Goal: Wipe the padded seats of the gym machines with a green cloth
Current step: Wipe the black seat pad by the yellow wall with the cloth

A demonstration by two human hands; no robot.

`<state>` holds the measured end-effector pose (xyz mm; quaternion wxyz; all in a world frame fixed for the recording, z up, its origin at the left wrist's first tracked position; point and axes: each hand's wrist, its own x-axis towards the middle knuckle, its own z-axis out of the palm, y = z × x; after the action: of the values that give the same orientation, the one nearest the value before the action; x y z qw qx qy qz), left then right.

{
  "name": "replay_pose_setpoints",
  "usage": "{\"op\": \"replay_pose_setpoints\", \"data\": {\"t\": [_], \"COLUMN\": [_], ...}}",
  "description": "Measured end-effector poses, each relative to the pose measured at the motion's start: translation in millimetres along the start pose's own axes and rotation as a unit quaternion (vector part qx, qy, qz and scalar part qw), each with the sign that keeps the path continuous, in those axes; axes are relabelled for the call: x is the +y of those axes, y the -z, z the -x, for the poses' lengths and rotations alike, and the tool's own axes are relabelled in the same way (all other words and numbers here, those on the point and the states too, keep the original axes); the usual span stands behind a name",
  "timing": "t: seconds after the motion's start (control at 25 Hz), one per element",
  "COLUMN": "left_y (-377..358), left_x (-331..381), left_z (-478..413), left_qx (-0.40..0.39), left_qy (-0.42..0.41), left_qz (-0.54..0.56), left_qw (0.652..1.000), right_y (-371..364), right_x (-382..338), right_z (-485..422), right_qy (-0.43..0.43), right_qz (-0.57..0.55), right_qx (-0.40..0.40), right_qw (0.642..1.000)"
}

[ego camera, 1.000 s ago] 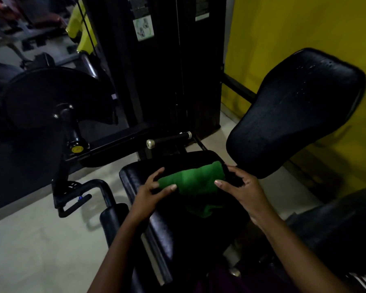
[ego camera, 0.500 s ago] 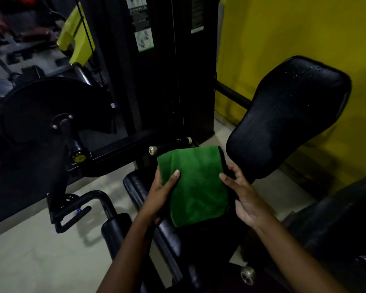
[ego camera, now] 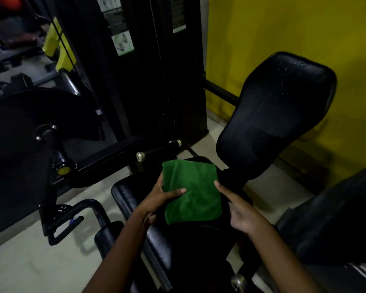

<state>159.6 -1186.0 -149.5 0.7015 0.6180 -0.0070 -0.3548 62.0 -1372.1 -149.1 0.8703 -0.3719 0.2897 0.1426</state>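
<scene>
A green cloth (ego camera: 193, 190), folded into a flat square, is held over the black padded seat (ego camera: 133, 200) of a gym machine. My left hand (ego camera: 162, 196) grips the cloth's left edge, thumb on top. My right hand (ego camera: 238, 209) is at the cloth's right edge with the fingers straight; whether it holds the cloth or only touches it is unclear. Behind and to the right rises the black padded backrest (ego camera: 277, 115), speckled with droplets near its top.
The dark weight stack tower (ego camera: 148, 66) stands behind the seat, a yellow wall (ego camera: 283, 28) to the right. A round black cam cover (ego camera: 30, 127) and a short handle bar (ego camera: 159, 150) are on the left. Another dark pad (ego camera: 336, 216) lies lower right. Pale floor lies at lower left.
The cloth went from a bunched roll on the seat to an unfolded flat square lifted between both hands. It now sits slightly lower and flatter than half a second ago.
</scene>
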Motion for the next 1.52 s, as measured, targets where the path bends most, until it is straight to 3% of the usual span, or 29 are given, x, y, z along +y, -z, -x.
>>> {"op": "replay_pose_setpoints", "data": {"t": [0.12,0.28,0.48,0.6,0.76,0.84,0.96,1.0,1.08,1.16,1.28,1.44,1.52], "left_y": [-24,-63,-95,-108,-117,-113,-105,-103,-108,-119,-138,-156,-161], "left_x": [11,15,27,27,40,54,77,84,98,111,124,124,115], "left_z": [-27,-63,-94,-113,-150,-176,-220,-236,-270,-301,-340,-381,-395], "left_qx": [-0.038,0.06,-0.098,-0.071,-0.116,-0.099,-0.077,-0.076,-0.073,-0.073,-0.103,-0.14,-0.149], "left_qy": [0.038,0.021,0.158,0.089,0.01,-0.025,-0.067,-0.082,-0.107,-0.118,-0.111,-0.07,-0.054], "left_qz": [-0.07,-0.139,-0.016,-0.042,-0.076,-0.128,-0.125,-0.112,-0.09,-0.076,-0.055,-0.054,-0.053], "left_qw": [0.996,0.988,0.982,0.993,0.99,0.986,0.987,0.987,0.987,0.988,0.987,0.986,0.986], "right_y": [21,37,32,19,6,8,11,11,9,7,9,60,83], "right_x": [-15,-33,-53,-57,-74,-95,-135,-152,-187,-223,-269,-286,-282], "right_z": [-13,-28,-22,-33,-52,-57,-47,-43,-37,-40,-66,-131,-151], "right_qy": [0.0,0.106,0.149,0.222,0.313,0.334,0.386,0.399,0.425,0.474,0.507,0.395,0.333], "right_qz": [0.022,0.039,-0.073,-0.136,-0.199,-0.157,0.018,0.117,0.297,0.385,0.469,0.714,0.794], "right_qx": [0.015,0.115,0.102,0.12,0.183,0.277,0.358,0.396,0.463,0.503,0.53,0.498,0.452], "right_qw": [1.0,0.987,0.981,0.958,0.911,0.887,0.85,0.819,0.719,0.612,0.492,0.293,0.231]}}
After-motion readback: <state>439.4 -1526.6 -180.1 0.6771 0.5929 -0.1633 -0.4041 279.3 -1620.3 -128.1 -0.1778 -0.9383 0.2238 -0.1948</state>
